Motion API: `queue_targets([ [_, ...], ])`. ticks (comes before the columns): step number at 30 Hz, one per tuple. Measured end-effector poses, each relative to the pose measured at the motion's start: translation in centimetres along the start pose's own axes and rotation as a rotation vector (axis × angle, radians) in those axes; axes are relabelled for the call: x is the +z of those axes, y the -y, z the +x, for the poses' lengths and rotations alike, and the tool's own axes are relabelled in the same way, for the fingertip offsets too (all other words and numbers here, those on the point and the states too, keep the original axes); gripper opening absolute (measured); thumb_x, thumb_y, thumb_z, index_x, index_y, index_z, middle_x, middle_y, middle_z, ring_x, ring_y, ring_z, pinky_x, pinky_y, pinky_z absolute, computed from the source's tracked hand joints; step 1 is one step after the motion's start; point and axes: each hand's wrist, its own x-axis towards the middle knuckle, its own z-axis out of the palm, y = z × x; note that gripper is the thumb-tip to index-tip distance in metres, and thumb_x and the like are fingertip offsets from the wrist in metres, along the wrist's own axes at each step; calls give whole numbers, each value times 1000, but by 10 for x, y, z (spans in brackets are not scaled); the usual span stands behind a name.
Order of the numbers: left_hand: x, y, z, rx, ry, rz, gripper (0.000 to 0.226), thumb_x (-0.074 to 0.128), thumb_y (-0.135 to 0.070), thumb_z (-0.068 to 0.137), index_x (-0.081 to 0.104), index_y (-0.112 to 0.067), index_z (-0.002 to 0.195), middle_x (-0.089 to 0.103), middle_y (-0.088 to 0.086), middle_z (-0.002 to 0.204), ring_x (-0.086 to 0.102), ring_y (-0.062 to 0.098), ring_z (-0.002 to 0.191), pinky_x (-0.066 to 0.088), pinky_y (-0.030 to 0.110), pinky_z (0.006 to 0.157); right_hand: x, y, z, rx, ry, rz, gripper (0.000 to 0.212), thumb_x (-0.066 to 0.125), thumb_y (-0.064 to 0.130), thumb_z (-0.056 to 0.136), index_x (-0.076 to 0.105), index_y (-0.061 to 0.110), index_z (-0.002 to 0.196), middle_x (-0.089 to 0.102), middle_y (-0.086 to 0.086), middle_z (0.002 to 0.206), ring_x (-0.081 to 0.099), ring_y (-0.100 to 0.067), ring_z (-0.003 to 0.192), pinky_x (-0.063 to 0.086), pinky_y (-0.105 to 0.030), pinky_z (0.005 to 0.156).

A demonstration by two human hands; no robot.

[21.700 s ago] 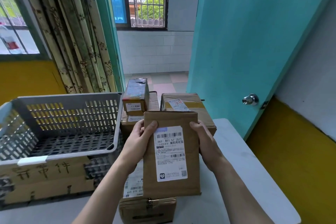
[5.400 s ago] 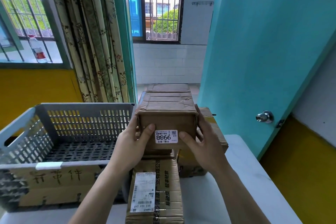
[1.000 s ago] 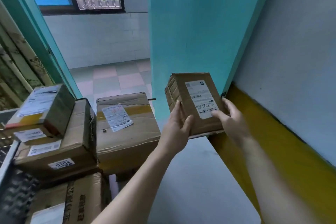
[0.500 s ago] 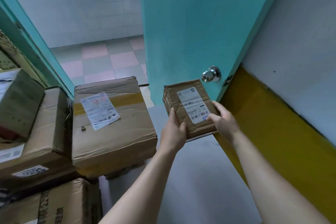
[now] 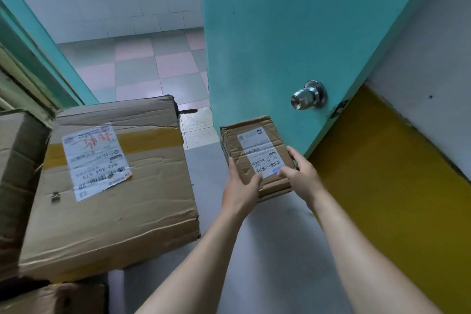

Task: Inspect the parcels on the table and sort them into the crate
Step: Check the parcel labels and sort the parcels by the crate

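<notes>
At the far right corner of the white table [image 5: 267,250], close against the teal door [image 5: 280,33], a small brown parcel [image 5: 254,150] lies label-up between two bare hands. Both forearms reach forward from the near edge, roughly parallel, converging slightly toward the parcel. The left hand [image 5: 240,190] lies palm-down over the parcel's near left part, fingers straight and close together along the top, thumb angled inward across the cardboard toward the white shipping label [image 5: 260,153]. The right hand [image 5: 299,173] clasps the near right corner, its fingers bent over the right edge and its thumb pressing on the label's near end. Whether the parcel's base rests fully on the table or is lifted a little cannot be told; its near edge sits just above the surface.

Left of the hands, well apart from the small parcel, a large, dented cardboard box [image 5: 114,191] with a creased label and yellow tape sits on the table. Another carton [image 5: 17,173] stands against its left side. On the door above the parcel is a metal knob [image 5: 308,95].
</notes>
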Motion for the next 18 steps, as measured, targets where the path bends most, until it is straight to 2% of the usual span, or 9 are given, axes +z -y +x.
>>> queue_targets([
  [6, 10, 10, 22, -33, -16, 23, 90, 62, -40, 98, 2, -37, 165, 53, -5, 154, 53, 23, 137, 39, 31, 109, 6, -16, 23, 12, 0, -21, 86, 63, 31, 68, 41, 36, 151, 56, 3, 144, 54, -16, 131, 44, -45, 113],
  [18, 13, 8, 40, -33, -12, 97, 90, 59, -43, 99, -1, -32, 165, 46, -2, 160, 49, 26, 141, 37, 32, 115, 8, -24, 47, 18, 13, -44, 88, 62, 33, 70, 36, 38, 153, 53, 3, 148, 50, -18, 135, 42, -46, 115],
])
